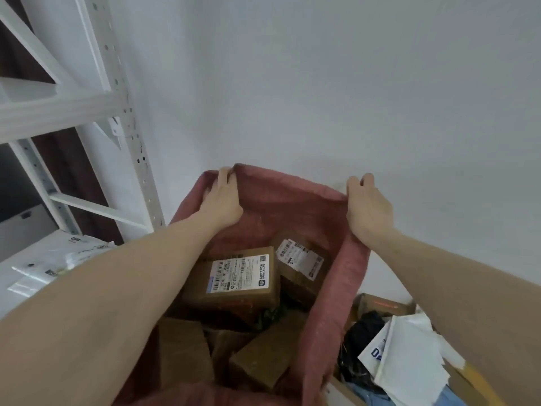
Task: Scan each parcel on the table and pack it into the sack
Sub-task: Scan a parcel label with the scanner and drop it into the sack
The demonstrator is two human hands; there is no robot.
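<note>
2 hands, left (221,200) and right (369,207), grip sack (348,276) rim beside white wall (322,83).

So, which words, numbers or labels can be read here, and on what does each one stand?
Label on big box in the sack: barcodes, QR code; text blurred.
Label on second box: barcodes only; text too small.
White mailer: blue letter, maybe "D"; rest hidden.
White bags: print unreadable.
</note>
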